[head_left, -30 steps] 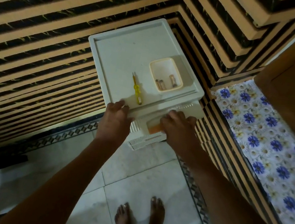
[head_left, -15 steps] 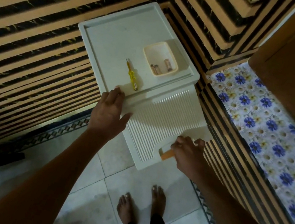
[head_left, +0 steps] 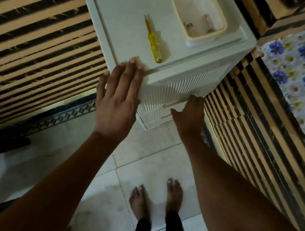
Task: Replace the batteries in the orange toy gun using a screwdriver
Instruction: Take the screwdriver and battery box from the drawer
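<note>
Orange toy gun is nowhere to be seen in the head view; what shows of the task's things is a yellow translucent-handled screwdriver (head_left: 153,39) lying flat on the recessed top of a white plastic drawer cabinet (head_left: 113,4), its tip pointing away from the person, and a small cream rectangular plastic tray (head_left: 199,12) near it to the right, holding a few small cylindrical batteries (head_left: 207,23) too blurred to count surely. The left hand (head_left: 118,97) lies flat with straight, spread fingers on the near left corner of the cabinet, its fingertips reaching the raised rim just beside the screwdriver's handle end. The right hand (head_left: 189,115) presses against the ribbed white drawer front (head_left: 182,88) at the near right corner, next to a slim orange drawer handle (head_left: 173,104); its fingers look straight against the front, though whether any curl behind the edge cannot be told. The cabinet stands in a corner of black-and-tan striped wall panels (head_left: 30,34), with a blue-flowered cloth (head_left: 303,80) to the right, beyond the striped panelling, and a pale tiled floor (head_left: 141,153) below, where the person's bare feet (head_left: 154,198) stand close to the cabinet. Half a second ago the top drawer stood pulled far out with the right hand gripping its orange handle; now the drawer is pushed in flush and the camera is closer over the top.
</note>
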{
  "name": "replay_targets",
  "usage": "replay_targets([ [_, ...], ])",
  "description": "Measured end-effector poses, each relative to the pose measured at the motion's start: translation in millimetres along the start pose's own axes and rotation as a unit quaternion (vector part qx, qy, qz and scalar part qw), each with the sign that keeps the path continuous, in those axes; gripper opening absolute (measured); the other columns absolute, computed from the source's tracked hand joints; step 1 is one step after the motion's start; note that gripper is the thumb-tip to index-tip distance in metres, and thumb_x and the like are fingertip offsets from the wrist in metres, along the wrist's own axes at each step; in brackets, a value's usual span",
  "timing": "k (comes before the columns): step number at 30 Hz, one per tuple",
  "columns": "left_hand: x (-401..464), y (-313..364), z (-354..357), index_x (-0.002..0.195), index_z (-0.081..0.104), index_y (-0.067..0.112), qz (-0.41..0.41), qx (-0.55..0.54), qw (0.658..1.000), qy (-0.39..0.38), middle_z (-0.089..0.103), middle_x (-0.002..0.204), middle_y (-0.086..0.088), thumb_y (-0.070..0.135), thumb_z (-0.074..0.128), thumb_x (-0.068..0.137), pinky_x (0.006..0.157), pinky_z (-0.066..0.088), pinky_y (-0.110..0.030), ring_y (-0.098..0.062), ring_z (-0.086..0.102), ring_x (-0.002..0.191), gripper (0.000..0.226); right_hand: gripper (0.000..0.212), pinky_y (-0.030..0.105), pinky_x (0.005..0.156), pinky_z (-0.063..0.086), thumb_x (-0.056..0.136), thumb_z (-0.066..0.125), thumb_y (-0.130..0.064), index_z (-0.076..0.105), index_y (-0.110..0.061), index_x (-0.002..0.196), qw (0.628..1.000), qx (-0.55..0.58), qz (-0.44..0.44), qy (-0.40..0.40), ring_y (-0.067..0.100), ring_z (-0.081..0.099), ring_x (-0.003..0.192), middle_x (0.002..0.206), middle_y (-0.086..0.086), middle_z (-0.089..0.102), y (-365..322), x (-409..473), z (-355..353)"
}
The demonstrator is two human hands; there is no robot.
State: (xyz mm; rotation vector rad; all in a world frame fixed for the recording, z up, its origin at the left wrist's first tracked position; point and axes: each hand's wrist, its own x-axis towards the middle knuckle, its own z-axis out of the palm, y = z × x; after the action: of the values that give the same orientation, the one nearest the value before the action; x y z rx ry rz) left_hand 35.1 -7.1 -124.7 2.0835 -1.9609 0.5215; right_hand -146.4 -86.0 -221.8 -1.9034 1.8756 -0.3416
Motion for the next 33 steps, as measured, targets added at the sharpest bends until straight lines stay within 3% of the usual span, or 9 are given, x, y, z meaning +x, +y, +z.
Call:
replay_targets([
  [4,0.2,-4.2,4.3,0.155,0.044,0.009,0.004,-0.023,0.999,0.026,0.044,0.161,-0.013,0.032,0.075,0.095,0.115,0.035,-0.058,-0.035,0.044,0.146,0.072,0.142,0.042,0.109,0.045,0.063,0.094,-0.046,0.004,0.008,0.158,0.984,0.117,0.126,-0.047,0.038,0.044,0.137,0.152,0.025,0.035,-27.0,4.9,4.0],
  [10,-0.2,-7.5,5.0,0.155,0.046,0.009,0.016,-0.032,0.999,0.034,0.045,0.16,-0.013,0.031,0.074,0.097,0.118,0.034,-0.056,-0.034,0.045,0.146,0.068,0.157,0.039,0.111,0.042,0.06,0.095,-0.048,-0.016,0.012,0.154,0.977,0.133,0.153,-0.061,0.039,0.041,0.14,0.156,0.027,0.028,-39.8,12.7,15.8],
  [15,0.1,-5.1,-5.5,0.158,0.04,0.009,0.018,-0.034,0.999,-0.001,0.039,0.164,-0.015,0.031,0.068,0.1,0.123,0.028,-0.056,-0.036,0.04,0.148,0.068,0.13,0.044,0.118,0.033,0.07,0.093,-0.034,0.008,0.002,0.161,0.978,0.157,0.122,-0.055,0.038,0.035,0.145,0.156,0.024,0.035,-22.8,2.9,-1.2],
  [20,11.2,3.3,-36.3,0.154,0.046,0.012,-0.038,-0.108,0.99,-0.081,0.043,0.161,-0.011,0.051,0.059,0.097,0.121,0.031,-0.055,-0.033,0.042,0.146,0.069,0.061,0.05,0.095,0.057,0.086,0.079,-0.008,0.052,-0.002,0.141,0.966,0.244,0.059,0.065,0.029,0.063,0.115,0.129,0.018,0.061,-22.0,-24.2,-53.6],
  [23,31.2,8.1,-59.9,0.137,0.062,0.015,-0.077,-0.13,0.984,-0.094,0.062,0.143,-0.007,0.051,0.052,0.1,0.107,0.045,-0.048,-0.029,0.057,0.126,0.052,0.029,0.026,0.082,0.058,0.091,0.068,-0.001,0.064,-0.003,0.12,0.956,0.254,0.007,0.146,0.021,0.065,0.095,0.109,0.011,0.066,-36.7,-32.4,-102.2],
  [25,49.0,9.8,-71.0,0.12,0.069,0.015,-0.088,-0.139,0.981,-0.104,0.069,0.119,-0.006,0.043,0.053,0.1,0.088,0.049,-0.04,-0.03,0.063,0.106,0.038,0.015,0.004,0.077,0.044,0.093,0.064,0.002,0.066,0.0,0.108,0.947,0.247,-0.031,0.203,0.013,0.06,0.088,0.102,0.013,0.066,-51.9,-31.3,-134.1],
  [27,68.3,11.3,-78.5,0.106,0.069,0.011,-0.105,-0.156,0.974,-0.129,0.064,0.102,-0.007,0.037,0.057,0.099,0.072,0.044,-0.034,-0.029,0.061,0.096,0.029,0.011,-0.002,0.077,0.037,0.096,0.063,0.0,0.066,0.003,0.106,0.942,0.241,-0.056,0.228,0.005,0.051,0.087,0.101,0.016,0.064,-66.5,-20.9,-160.4],
  [30,94.2,18.9,-82.4,0.103,0.067,0.008,-0.167,-0.206,0.949,-0.169,0.054,0.101,-0.007,0.043,0.052,0.103,0.065,0.043,-0.033,-0.029,0.061,0.094,0.038,0.026,-0.003,0.078,0.035,0.097,0.067,-0.014,0.065,0.003,0.116,0.95,0.229,-0.047,0.208,0.017,0.055,0.094,0.112,0.018,0.061,-79.9,6.0,-179.9],
  [33,122.3,24.5,-75.8,0.109,0.065,0.007,-0.234,-0.221,0.922,-0.217,0.056,0.099,-0.007,0.056,0.048,0.101,0.067,0.046,-0.035,-0.03,0.065,0.092,0.052,0.035,0.015,0.087,0.047,0.095,0.07,-0.024,0.066,0.002,0.117,0.964,0.188,-0.028,0.184,0.029,0.058,0.104,0.116,0.022,0.06,-90.6,40.9,-190.2],
])
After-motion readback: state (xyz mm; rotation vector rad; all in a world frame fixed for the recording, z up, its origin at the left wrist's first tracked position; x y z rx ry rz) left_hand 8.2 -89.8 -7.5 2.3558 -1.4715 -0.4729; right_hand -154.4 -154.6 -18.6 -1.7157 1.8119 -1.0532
